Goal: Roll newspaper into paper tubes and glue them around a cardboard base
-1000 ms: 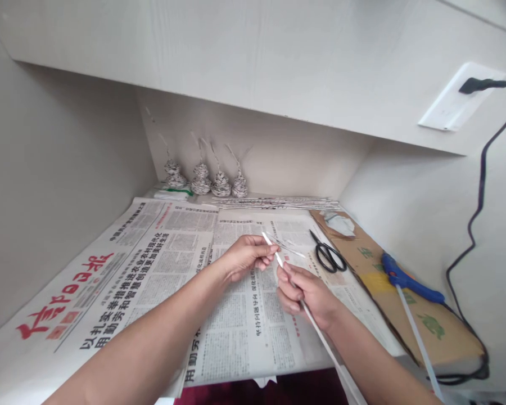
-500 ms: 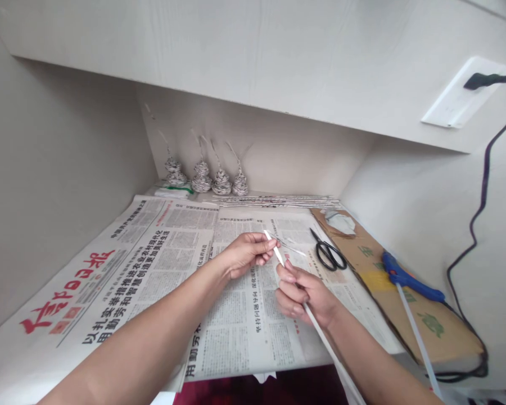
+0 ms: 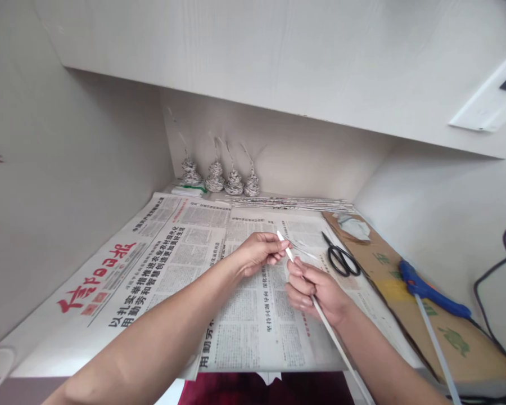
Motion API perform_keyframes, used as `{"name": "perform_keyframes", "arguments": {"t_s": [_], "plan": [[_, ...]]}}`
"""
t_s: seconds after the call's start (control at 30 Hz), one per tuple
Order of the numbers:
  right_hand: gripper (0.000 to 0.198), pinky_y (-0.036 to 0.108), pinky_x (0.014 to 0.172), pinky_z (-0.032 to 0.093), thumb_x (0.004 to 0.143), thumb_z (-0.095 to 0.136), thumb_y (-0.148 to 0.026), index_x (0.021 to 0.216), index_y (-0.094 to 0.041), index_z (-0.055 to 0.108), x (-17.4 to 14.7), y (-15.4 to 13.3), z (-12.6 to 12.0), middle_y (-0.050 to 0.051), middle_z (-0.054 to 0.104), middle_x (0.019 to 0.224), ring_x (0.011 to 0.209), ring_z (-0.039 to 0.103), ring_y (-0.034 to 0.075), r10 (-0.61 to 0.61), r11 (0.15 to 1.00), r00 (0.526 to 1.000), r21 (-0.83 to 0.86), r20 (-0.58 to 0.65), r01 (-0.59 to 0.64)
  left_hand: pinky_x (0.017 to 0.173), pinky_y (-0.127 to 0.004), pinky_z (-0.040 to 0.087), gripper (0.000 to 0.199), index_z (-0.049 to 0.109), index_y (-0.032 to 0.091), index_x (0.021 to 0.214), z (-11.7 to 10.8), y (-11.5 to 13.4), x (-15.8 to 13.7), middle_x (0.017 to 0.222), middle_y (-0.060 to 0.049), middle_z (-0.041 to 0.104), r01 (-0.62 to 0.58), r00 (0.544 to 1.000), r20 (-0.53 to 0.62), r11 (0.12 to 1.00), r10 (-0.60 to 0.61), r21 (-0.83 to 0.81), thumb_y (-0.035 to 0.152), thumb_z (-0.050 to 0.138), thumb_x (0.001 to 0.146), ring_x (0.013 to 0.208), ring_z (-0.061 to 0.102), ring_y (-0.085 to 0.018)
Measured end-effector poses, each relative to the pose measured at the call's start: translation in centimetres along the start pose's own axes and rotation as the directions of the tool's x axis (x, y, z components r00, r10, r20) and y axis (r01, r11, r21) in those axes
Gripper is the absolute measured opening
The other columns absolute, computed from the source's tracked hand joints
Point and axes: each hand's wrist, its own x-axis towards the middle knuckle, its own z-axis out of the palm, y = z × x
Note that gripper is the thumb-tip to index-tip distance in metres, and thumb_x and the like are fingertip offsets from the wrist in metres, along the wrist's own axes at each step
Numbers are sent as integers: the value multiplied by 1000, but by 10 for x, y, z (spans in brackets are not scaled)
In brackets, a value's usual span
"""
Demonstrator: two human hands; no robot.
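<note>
A long, thin white rolled-paper tube (image 3: pixel 331 333) slants from the lower right up through both hands. My left hand (image 3: pixel 259 253) pinches it close to its narrow upper tip, thumb against the fingers. Just below, my right hand (image 3: pixel 318 289) has its fingers curled round the same tube, which comes out under the palm and widens toward the bottom edge. Both hands are over a newspaper sheet (image 3: pixel 162 270). Thin pale strips (image 3: pixel 307 253) show just beyond the fingertips. Black-handled scissors (image 3: pixel 341 259) lie to the right of my hands.
Several woven paper gourds (image 3: pixel 234 183) stand at the back, beside a bundle of thin paper sticks (image 3: pixel 290 203). On the right, a blue glue gun (image 3: pixel 434 292) with a white stick rests on flattened cardboard (image 3: pixel 430 332). A sloping panel (image 3: pixel 257 62) overhangs the back.
The view has swung a little left, so everything sits farther right in the picture. Both hands keep their grip on the paper tube, with hardly any change between them.
</note>
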Motion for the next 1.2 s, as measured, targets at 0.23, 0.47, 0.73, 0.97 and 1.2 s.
{"name": "perform_keyframes", "arguments": {"t_s": [0.23, 0.47, 0.73, 0.97, 1.2], "plan": [[29, 24, 46, 31, 87, 50, -46, 75, -20, 46, 10, 1, -1, -7, 35, 47, 43, 38, 9, -75, 997, 990, 1, -115, 75, 47, -16, 33, 35, 64, 8, 75, -3, -4, 2, 60, 0, 54, -21, 1000, 15, 999, 21, 25, 35, 79, 60, 53, 48, -5], [31, 24, 42, 25, 87, 47, -45, 68, -22, 38, 13, 0, -1, -9, 23, 42, 38, 27, 9, 15, 981, 999, 194, 37, -22, 45, -15, 32, 33, 65, 8, 78, -4, -2, 2, 62, -1, 56, 1, 998, 60, 1000, 1, -25, 33, 78, 62, 53, 50, -4], [33, 24, 45, 32, 89, 43, -51, 76, -20, 46, 11, 3, -1, -8, 36, 48, 41, 38, 9, -249, 883, 947, -449, -205, 135, 46, -15, 35, 34, 64, 8, 76, -6, -3, 4, 60, -1, 56, 9, 1000, 15, 1000, -9, -5, 33, 79, 60, 53, 51, -5], [33, 22, 38, 20, 90, 41, -47, 69, -22, 35, 8, -6, -2, -10, 15, 42, 35, 17, 7, 70, 975, 985, 200, 157, -101, 45, -14, 33, 31, 63, 10, 74, -6, -3, 3, 60, 0, 56, -30, 998, 63, 999, 31, -13, 34, 79, 61, 53, 49, -4], [31, 21, 43, 28, 89, 46, -47, 76, -19, 48, 13, 3, -1, -8, 34, 46, 40, 36, 7, -145, 971, 980, -208, -137, 114, 45, -16, 33, 31, 62, 10, 71, -7, -5, 5, 58, 0, 55, -36, 999, 26, 999, 36, 5, 33, 79, 60, 51, 50, -5]]}}
